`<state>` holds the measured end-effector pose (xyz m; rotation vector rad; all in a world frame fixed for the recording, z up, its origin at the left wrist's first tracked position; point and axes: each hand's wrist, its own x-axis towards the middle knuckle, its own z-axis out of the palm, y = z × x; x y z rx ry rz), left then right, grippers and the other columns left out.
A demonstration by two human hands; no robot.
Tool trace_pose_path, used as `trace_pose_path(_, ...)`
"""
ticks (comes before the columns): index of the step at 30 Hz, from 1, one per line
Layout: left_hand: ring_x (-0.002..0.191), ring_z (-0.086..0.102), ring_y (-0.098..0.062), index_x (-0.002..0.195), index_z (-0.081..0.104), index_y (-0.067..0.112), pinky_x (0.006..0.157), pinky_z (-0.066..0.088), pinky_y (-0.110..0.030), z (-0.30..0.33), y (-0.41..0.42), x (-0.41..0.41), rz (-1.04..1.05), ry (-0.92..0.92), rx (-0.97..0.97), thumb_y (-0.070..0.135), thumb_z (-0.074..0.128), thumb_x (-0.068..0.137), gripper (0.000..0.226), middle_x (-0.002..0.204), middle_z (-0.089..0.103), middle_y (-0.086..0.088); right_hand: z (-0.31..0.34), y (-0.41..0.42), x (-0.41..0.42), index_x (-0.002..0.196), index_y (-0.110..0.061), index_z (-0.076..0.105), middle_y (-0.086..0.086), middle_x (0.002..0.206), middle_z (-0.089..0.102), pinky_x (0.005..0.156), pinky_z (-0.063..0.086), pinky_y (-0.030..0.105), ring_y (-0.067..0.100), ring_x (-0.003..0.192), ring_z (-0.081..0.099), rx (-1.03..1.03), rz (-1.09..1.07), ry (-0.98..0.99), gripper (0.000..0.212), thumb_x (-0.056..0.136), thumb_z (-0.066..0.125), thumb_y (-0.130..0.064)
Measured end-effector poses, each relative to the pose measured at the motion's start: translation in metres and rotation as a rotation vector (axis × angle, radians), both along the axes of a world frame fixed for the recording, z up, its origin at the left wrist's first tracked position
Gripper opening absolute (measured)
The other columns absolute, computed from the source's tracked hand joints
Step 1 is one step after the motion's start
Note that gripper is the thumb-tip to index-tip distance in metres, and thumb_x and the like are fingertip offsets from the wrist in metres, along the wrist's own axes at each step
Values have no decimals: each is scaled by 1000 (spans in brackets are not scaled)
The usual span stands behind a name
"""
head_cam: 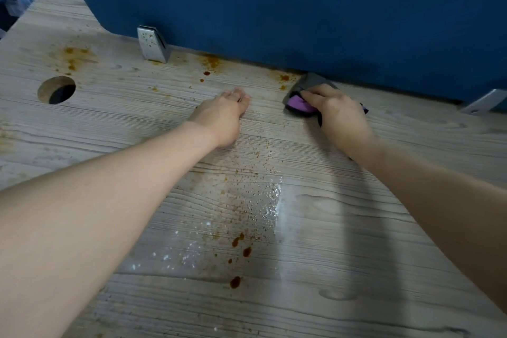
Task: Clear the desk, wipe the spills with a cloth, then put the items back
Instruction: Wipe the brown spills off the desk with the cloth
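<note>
My right hand [338, 112] presses a grey and purple cloth [300, 103] onto the grey wood-grain desk [356, 228], close to the blue partition at the back. Its fingers curl over the cloth's top. My left hand [223, 115] rests flat on the desk to the left of the cloth, fingers together, holding nothing. Brown spill drops [241, 247] and fine brown speckles lie between my forearms. More orange-brown stains [212, 62] sit along the back edge, and others [74, 57] at the far left. A wet sheen with white flecks [271, 200] marks the desk's middle.
A blue partition wall [301, 8] closes the back of the desk, held by a metal bracket [152, 44] at the left and another [482, 103] at the right. A round cable hole [56, 90] opens in the desk at the left.
</note>
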<state>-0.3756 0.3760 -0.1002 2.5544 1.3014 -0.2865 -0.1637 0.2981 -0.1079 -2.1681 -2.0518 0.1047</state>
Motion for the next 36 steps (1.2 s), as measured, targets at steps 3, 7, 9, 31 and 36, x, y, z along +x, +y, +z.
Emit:
trace_pose_path(3, 146, 4, -16, 152, 8, 21, 117, 15, -32, 2, -1, 1, 2, -3, -6, -2, 39, 92, 72, 160, 0, 3, 7, 21, 0, 140, -16, 44, 5, 141, 43, 95, 45, 42, 32, 122, 47, -62, -38, -3, 59, 87, 46, 8)
trace_pose_path(7, 147, 4, -16, 152, 9, 21, 117, 13, -31, 3, -2, 2, 15, -9, -7, -4, 38, 92, 71, 160, 0, 3, 11, 32, -3, 143, -18, 39, 6, 140, 40, 96, 44, 45, 33, 121, 46, -105, -59, -7, 61, 88, 47, 8)
trace_pose_path(9, 147, 5, -16, 152, 9, 21, 117, 12, -31, 3, -2, 2, 14, -9, -7, -3, 39, 92, 71, 160, 0, 3, 5, 18, 4, 143, -18, 40, 4, 142, 41, 92, 47, 42, 31, 121, 47, -59, -70, 11, 62, 87, 46, 9)
trace_pose_path(31, 146, 7, -17, 152, 9, 20, 116, 15, -29, 4, 4, -2, -46, -12, -2, -1, 39, 93, 70, 160, 2, 1, -8, 25, -4, 120, -7, 65, 15, 115, 56, 77, 45, 40, 36, 104, 46, 155, -214, 25, 43, 85, 47, 12)
trace_pose_path(36, 146, 8, -19, 152, 9, 21, 116, 15, -30, 2, 4, -2, -58, -14, 8, -2, 39, 92, 71, 160, 2, 0, -1, 54, -39, 122, -8, 63, 11, 118, 55, 77, 45, 42, 33, 105, 44, 99, -85, 16, 37, 91, 47, 2)
